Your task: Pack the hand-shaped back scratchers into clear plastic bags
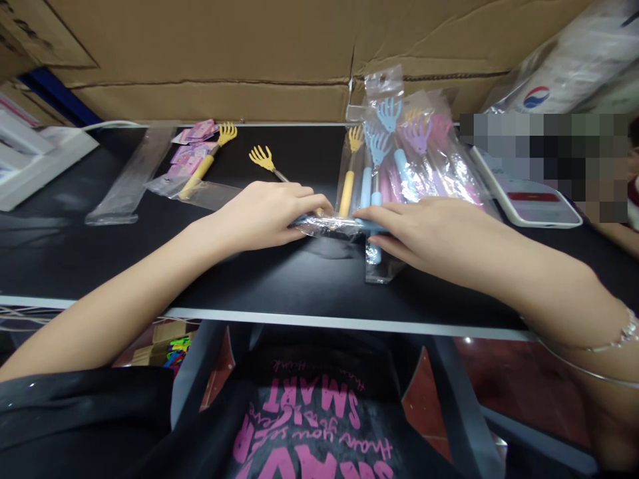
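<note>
Between my two hands a blue back scratcher in a clear plastic sleeve [334, 225] lies sideways over the black table. My left hand [277, 209] grips its left end, fingers curled round it. At the other end, my right hand [414, 226] pinches the blue handle. Just behind my left hand lies a loose yellow back scratcher [263, 159], its handle hidden by my fingers. Past my right hand is a pile of bagged back scratchers [394, 146] in blue, yellow, purple and pink.
Another yellow back scratcher [202, 169] lies at the left beside pink printed cards [192, 150] and an empty clear sleeve [134, 176]. A white phone [529, 193] rests at the right. Cardboard [224, 53] walls the back. The table's pale front edge [324, 319] runs before my body.
</note>
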A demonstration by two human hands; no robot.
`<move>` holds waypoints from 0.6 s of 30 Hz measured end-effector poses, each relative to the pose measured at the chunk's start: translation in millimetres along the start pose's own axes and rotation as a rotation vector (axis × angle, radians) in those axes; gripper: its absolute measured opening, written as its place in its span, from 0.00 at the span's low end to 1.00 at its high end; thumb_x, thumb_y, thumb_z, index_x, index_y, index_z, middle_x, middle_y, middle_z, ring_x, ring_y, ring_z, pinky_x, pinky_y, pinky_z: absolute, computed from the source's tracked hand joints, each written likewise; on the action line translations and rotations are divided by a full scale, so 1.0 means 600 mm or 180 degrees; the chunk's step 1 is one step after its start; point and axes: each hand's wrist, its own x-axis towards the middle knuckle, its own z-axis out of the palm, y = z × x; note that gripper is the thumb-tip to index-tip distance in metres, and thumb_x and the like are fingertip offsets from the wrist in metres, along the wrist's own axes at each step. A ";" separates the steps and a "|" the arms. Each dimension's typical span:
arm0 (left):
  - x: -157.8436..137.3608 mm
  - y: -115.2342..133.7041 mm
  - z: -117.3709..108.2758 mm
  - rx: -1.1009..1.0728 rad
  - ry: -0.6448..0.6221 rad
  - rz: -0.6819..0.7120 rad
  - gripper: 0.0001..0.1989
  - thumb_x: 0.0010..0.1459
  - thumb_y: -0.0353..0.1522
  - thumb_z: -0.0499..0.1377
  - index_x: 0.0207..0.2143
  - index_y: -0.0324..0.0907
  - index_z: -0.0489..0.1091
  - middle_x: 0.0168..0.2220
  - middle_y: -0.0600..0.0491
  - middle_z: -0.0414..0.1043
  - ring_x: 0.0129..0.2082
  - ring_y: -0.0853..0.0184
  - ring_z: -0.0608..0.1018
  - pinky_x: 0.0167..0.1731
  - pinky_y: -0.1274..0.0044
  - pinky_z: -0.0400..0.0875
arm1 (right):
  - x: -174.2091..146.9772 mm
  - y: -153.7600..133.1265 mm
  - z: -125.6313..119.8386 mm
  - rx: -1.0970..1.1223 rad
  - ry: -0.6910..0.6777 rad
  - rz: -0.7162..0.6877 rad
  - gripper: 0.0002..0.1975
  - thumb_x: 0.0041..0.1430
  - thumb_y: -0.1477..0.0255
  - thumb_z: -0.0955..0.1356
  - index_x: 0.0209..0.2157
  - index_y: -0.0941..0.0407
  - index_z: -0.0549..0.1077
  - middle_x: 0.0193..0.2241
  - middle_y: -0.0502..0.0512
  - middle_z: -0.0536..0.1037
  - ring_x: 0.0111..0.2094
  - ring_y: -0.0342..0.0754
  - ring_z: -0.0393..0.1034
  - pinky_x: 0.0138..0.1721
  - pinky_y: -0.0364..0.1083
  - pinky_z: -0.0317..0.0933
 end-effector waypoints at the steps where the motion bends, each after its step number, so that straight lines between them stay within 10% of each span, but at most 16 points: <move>1: 0.000 0.000 0.000 0.0001 0.0000 -0.0004 0.16 0.61 0.35 0.51 0.50 0.46 0.67 0.44 0.53 0.74 0.43 0.64 0.76 0.37 0.78 0.67 | 0.000 0.000 -0.001 0.0000 -0.0012 0.0007 0.17 0.66 0.65 0.58 0.51 0.55 0.68 0.34 0.55 0.79 0.23 0.44 0.66 0.26 0.44 0.44; 18: 0.000 -0.001 -0.002 -0.0001 -0.0049 -0.0016 0.16 0.62 0.36 0.49 0.50 0.47 0.67 0.45 0.53 0.74 0.43 0.63 0.76 0.37 0.77 0.67 | -0.008 -0.005 0.001 -0.0042 0.0024 0.0013 0.18 0.66 0.64 0.59 0.53 0.55 0.68 0.35 0.56 0.79 0.25 0.47 0.69 0.27 0.45 0.46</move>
